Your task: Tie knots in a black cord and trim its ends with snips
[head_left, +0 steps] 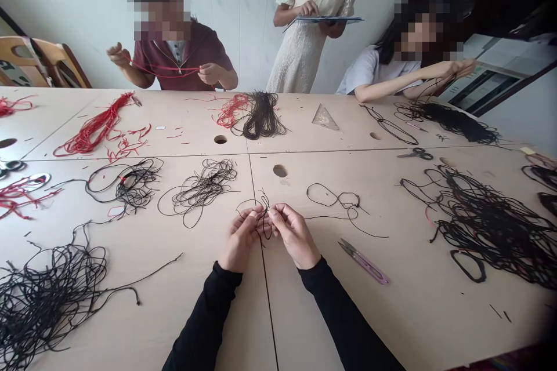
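Note:
Both my hands meet over the seam in the middle of the table. Between the fingertips is a thin black cord, looped and knotted, with a small loop standing up and another hanging below. My left hand pinches it from the left, and my right hand pinches it from the right. Another loop of cord curves out behind the left fingers. Right of my hands lies a loose looped black cord with a long tail. A pair of purple-handled thread snips rests on the table near my right forearm.
Black cord heaps lie at left and right, with a smaller black bundle ahead. Red cords and a clear triangle ruler lie farther back. Two people sit opposite handling cord; a third stands holding a clipboard.

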Tool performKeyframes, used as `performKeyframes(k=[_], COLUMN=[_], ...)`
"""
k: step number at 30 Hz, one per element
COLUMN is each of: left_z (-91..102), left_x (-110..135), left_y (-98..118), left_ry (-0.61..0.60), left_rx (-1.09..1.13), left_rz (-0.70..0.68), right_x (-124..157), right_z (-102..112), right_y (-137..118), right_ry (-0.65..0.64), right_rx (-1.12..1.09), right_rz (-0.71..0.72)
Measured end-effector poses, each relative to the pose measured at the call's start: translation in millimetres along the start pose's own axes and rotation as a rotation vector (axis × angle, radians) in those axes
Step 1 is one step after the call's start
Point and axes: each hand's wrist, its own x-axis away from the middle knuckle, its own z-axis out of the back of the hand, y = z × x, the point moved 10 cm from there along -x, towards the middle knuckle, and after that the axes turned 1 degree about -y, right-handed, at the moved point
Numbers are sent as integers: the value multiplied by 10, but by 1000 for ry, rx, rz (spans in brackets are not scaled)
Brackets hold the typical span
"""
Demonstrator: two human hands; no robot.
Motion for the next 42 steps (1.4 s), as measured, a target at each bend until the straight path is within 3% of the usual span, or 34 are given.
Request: performKeyframes(k=[7, 12, 18, 23, 28, 36, 42], left_z=[-2, -47, -125, -83, 7, 10, 8], left_x=[-21, 14, 50, 31, 19, 30, 45], left_y=[60, 126, 139, 132, 146, 126, 178], left_ry=[-12, -30, -69, -36, 42, 68, 76], left_rx=[-149, -311, -433, -412, -375, -273, -308], left_rz=[-93, -157, -161, -163, -186, -148, -208], right_x=[40, 35, -19, -2, 34, 40, 55], right_z=[-110, -66, -62, -57, -55, -31, 12], right_y=[-40, -140, -135, -87, -96, -150, -169], right_ry=[-96, -40, -57, -35, -78, -67, -24], right_rx=[27, 79, 128, 33, 169, 269, 374], right_rz=[8, 40, 15, 5, 10, 27, 61])
